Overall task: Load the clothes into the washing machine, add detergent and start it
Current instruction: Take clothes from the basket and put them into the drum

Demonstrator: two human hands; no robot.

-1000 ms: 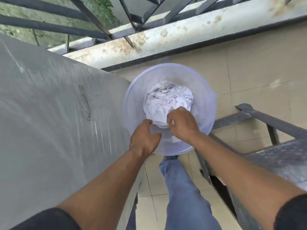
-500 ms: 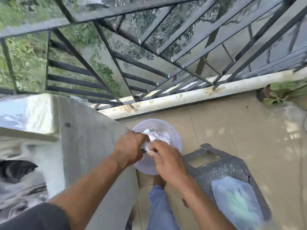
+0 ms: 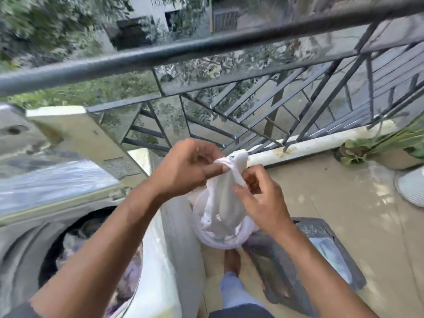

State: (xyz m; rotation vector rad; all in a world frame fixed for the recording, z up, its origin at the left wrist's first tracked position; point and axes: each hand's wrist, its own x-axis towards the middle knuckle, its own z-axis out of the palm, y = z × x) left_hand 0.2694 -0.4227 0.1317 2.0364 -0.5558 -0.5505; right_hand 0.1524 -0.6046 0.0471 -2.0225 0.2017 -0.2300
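Observation:
A crumpled white garment (image 3: 221, 203) hangs in the air in front of me, to the right of the top-loading washing machine (image 3: 160, 260). My left hand (image 3: 185, 166) grips its bunched top, thumb pressed against the cloth. My right hand (image 3: 259, 198) pinches its right side with the fingertips. The machine's drum (image 3: 75, 244) at the lower left is open, with pale and purplish clothes inside, partly hidden by my left forearm. Its lid (image 3: 57, 180) stands raised at the left. The basin on the floor is hidden behind the garment.
A dark metal railing (image 3: 206, 49) runs across just beyond my hands. A grey plastic stool (image 3: 305, 267) holding a clear bag stands on the tiled floor at the lower right. Potted plants (image 3: 371, 148) sit at the far right. My foot (image 3: 231, 260) is below the garment.
Both hands have lifted the white garment out of the basin on the floor up to chest height. My head has risen, so the open drum and the railing now show.

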